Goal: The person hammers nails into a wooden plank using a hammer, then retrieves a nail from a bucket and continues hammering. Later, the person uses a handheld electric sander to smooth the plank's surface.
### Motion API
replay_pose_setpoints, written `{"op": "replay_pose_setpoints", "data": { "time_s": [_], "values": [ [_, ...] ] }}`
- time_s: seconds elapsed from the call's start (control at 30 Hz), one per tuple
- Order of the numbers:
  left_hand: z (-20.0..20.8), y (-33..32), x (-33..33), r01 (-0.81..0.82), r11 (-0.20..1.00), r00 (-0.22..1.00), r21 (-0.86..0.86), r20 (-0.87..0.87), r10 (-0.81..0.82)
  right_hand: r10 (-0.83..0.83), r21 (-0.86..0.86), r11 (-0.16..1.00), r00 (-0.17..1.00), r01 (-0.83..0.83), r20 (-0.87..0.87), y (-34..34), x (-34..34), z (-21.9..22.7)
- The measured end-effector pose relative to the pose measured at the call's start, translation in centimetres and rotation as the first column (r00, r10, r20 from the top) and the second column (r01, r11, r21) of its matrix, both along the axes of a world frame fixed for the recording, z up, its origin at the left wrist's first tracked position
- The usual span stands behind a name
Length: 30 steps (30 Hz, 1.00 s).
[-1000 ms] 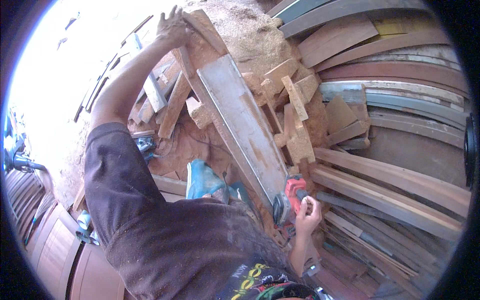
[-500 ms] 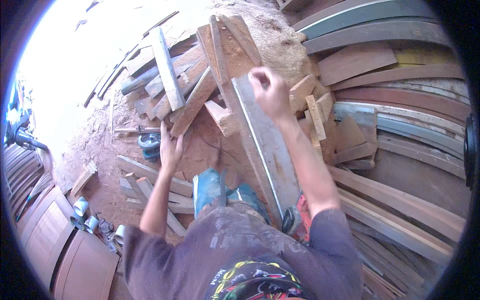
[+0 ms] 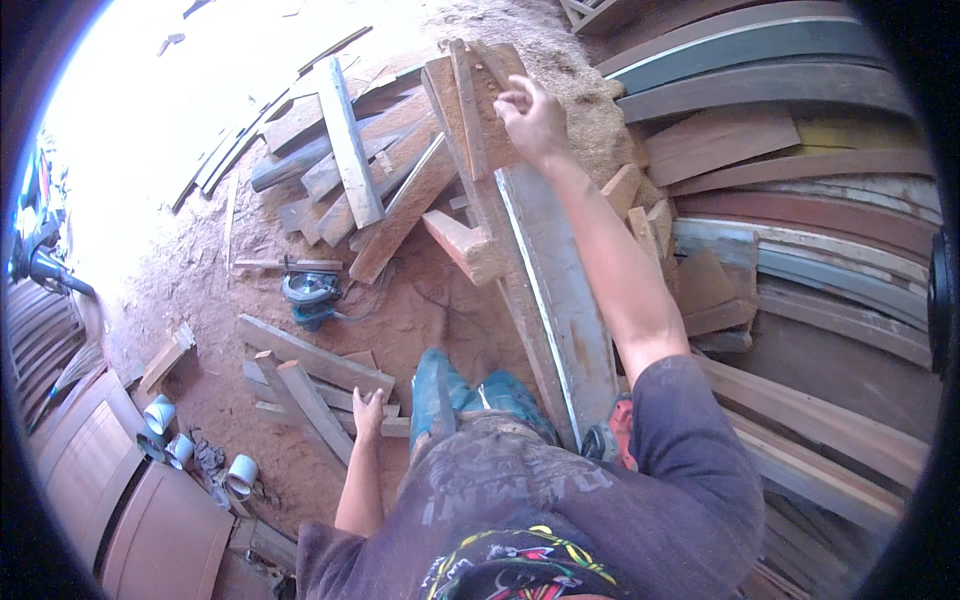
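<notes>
My right hand (image 3: 535, 122) reaches far forward over the end of a wide brown board (image 3: 500, 150). Its index finger is stretched out, the other fingers are loosely bent, and I see nothing in it. A narrow wood strip (image 3: 465, 110) lies on that board, just left of the hand. Below my right forearm runs a long grey plank (image 3: 560, 290) with a white edge. Close to my left knee, my left hand (image 3: 368, 412) hovers with fingers apart over some grey wood offcuts (image 3: 320, 365). A teal circular saw (image 3: 312, 290) rests on the ground ahead of it.
Several loose boards (image 3: 380, 170) are heaped ahead of me. A red power tool (image 3: 622, 430) sits by my right side. Stacked planks (image 3: 800, 400) line the right. At left lie door panels (image 3: 170, 530) and white cylindrical containers (image 3: 242, 472). A cord trails from the saw.
My left hand has drawn back from beside the saw and the board heap to near my knee. My right hand has moved farther forward, from the grey plank's end to above the brown board.
</notes>
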<state>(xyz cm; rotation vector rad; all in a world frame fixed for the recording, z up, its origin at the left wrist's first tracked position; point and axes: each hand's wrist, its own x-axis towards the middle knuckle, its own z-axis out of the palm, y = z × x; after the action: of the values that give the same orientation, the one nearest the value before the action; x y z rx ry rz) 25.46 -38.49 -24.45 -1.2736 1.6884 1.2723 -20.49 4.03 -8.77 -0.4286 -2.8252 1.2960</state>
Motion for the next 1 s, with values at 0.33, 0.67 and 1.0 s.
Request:
{"op": "replay_pose_setpoints", "data": {
  "time_s": [0.33, 0.67, 1.0],
  "values": [
    [0.4, 4.1, -18.6, 0.037, 0.987, 0.923, 0.157, -0.384, 0.026, -0.054, 0.126, 0.99, 0.997, 0.06, -0.054, 3.1, 20.4, 4.1],
    [-1.1, 6.8, -9.8, -0.045, 0.971, 0.979, 0.236, -0.182, 0.09, 0.129, 0.288, 0.951, 0.99, -0.107, -0.057, 2.9, 28.7, 4.2],
    [-9.5, 1.9, -17.4, 0.215, 0.896, 0.67, -0.388, -0.609, -0.424, 0.201, 0.523, 0.845, 0.972, -0.11, -0.121, 0.5, 16.3, 2.0]
  ]
}}
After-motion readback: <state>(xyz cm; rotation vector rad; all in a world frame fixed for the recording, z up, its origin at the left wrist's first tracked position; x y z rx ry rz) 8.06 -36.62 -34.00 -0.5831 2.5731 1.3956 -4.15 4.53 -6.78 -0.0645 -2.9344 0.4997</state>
